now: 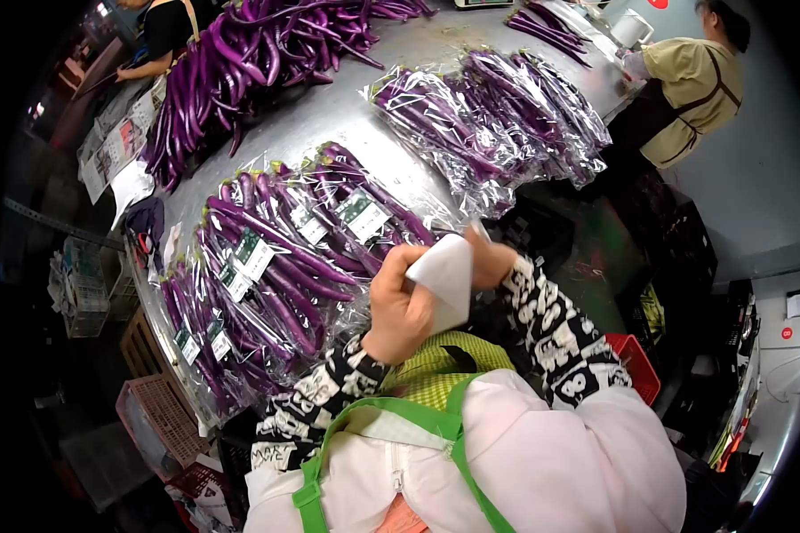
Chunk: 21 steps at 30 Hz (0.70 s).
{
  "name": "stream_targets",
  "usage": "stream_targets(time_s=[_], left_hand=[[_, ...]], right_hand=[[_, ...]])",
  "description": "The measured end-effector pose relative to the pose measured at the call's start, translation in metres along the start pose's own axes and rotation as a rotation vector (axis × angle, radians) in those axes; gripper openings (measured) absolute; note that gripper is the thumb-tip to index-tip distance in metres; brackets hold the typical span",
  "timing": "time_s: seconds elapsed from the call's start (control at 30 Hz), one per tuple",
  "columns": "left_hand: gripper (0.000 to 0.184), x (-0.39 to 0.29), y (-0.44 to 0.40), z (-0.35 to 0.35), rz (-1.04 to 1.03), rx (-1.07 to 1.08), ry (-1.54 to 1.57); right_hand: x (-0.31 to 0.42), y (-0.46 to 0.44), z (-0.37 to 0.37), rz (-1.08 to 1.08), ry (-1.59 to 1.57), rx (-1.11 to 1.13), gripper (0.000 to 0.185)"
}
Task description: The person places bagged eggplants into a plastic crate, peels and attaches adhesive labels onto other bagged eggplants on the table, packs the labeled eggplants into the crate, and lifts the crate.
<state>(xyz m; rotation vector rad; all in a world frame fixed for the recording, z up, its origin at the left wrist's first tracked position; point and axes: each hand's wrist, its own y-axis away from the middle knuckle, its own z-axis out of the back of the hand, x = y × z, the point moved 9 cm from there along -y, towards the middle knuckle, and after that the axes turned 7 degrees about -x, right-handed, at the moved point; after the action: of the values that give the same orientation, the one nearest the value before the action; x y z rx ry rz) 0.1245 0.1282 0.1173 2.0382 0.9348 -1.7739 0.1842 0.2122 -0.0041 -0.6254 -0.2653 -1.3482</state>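
My left hand (400, 304) is closed around a curled piece of white paper (446, 277) in front of my chest. Just behind the paper's right edge, my right hand (492, 258) is closed too, its fingers partly hidden; a thin pale edge of the paper shows at its fingertips. Beside my left hand lie clear bags of long purple eggplants (284, 306) in a row on the metal table. Several of these bags carry a white and green label (362, 215). More bagged eggplants (493, 124), on which I see no labels, lie farther up the table.
A heap of loose eggplants (240, 62) covers the far left of the metal table (351, 115). One person (693, 80) stands at the far right, another (164, 40) at the far left. A red crate (633, 369) stands by my right elbow, a reddish basket (162, 417) below the table's left edge.
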Motion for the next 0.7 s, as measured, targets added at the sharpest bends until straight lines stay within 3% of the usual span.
stream_targets(time_s=[0.03,0.07,0.1,0.13,0.17,0.2,0.23,0.3,0.33,0.37,0.43,0.5,0.6,0.63,0.7], left_hand=[[0.010,0.012,-0.006,-0.007,-0.011,0.019,-0.003],[0.010,0.021,-0.011,-0.016,0.024,0.041,0.013],[0.010,0.028,-0.017,-0.026,0.057,0.059,0.029],[0.010,0.037,-0.022,-0.036,0.134,0.054,0.105],[0.008,0.042,-0.028,-0.045,0.165,0.034,0.144],[0.009,0.053,-0.036,-0.053,0.149,0.013,0.151],[0.011,0.063,-0.044,-0.062,0.136,-0.005,0.155],[0.014,0.091,-0.051,-0.081,0.493,-0.232,0.320],[0.017,0.114,-0.054,-0.088,0.642,-0.338,0.357],[0.017,0.135,-0.064,-0.100,0.643,-0.349,0.363],[0.022,0.181,-0.072,-0.090,0.642,-0.677,0.250],[0.027,0.184,-0.076,-0.080,0.678,-0.733,0.201],[0.017,0.206,-0.059,-0.082,0.870,-0.315,0.018],[0.013,0.226,-0.052,-0.088,0.828,-0.240,0.107],[0.016,0.203,-0.046,-0.089,0.882,-0.062,-0.091]], right_hand=[[-0.013,0.025,-0.018,-0.261,-0.839,0.035,0.071],[-0.015,0.051,-0.024,-0.417,-1.385,0.021,0.079],[-0.014,0.074,-0.014,-0.463,-1.577,0.012,0.088],[-0.011,0.096,0.006,-0.497,-1.551,0.035,0.099],[-0.004,0.112,0.043,-0.598,-1.396,-0.003,0.085],[-0.008,0.134,0.059,-0.568,-1.332,0.176,0.062],[-0.011,0.149,0.096,-0.784,-1.235,-0.047,0.044],[-0.033,0.197,0.146,-0.904,-1.008,-0.240,0.042],[-0.037,0.209,0.166,-1.004,-1.045,-0.347,0.041],[-0.039,0.209,0.184,-1.033,-0.977,-0.393,0.038],[-0.057,0.191,0.214,-1.134,-0.610,-0.447,0.037],[-0.092,0.170,0.235,-1.125,-0.239,-0.578,0.036],[-0.131,0.096,0.224,-0.979,-0.326,-0.726,0.051],[-0.141,0.064,0.215,-0.967,-0.273,-0.616,0.061],[-0.166,0.008,0.186,-1.020,-0.117,-0.437,0.086]])
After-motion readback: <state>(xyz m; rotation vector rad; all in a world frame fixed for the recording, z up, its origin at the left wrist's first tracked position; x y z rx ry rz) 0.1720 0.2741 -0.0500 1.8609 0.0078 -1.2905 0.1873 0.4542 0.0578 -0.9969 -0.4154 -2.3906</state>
